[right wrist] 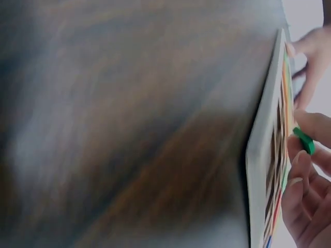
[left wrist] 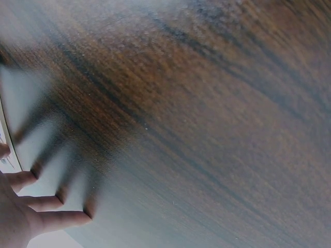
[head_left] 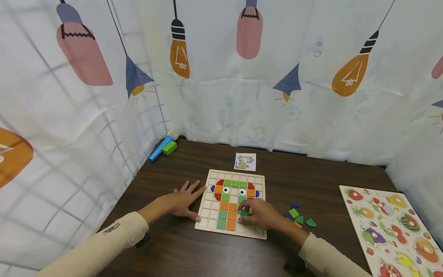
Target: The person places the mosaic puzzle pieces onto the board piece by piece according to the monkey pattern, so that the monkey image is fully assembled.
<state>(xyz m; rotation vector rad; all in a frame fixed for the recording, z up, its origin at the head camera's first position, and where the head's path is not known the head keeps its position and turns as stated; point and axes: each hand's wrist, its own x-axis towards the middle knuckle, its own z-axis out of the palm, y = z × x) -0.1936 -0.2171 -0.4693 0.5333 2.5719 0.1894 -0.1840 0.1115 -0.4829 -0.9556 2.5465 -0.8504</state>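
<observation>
A light wooden grid board (head_left: 209,206) lies on the table, with flat coloured pieces forming a figure: red corners, orange and green squares, two eye pieces and blue bits at the sides. At its left edge my left hand (head_left: 181,202) rests with fingers spread and the thumb on the border. Above the lower middle of the board, my right hand (head_left: 261,213) pinches a dark green piece (right wrist: 305,140) with a curved edge between thumb and fingers. That hand hides part of the board's right side. The left wrist view shows the left fingers (left wrist: 64,217) stretched out beside the board.
Loose blue, green and orange pieces (head_left: 299,219) lie right of the board. Behind it is a small pattern card (head_left: 245,162). A blue toy microphone (head_left: 161,149) and a green block (head_left: 169,148) stand far left; a fruit puzzle board (head_left: 382,213) lies at the right.
</observation>
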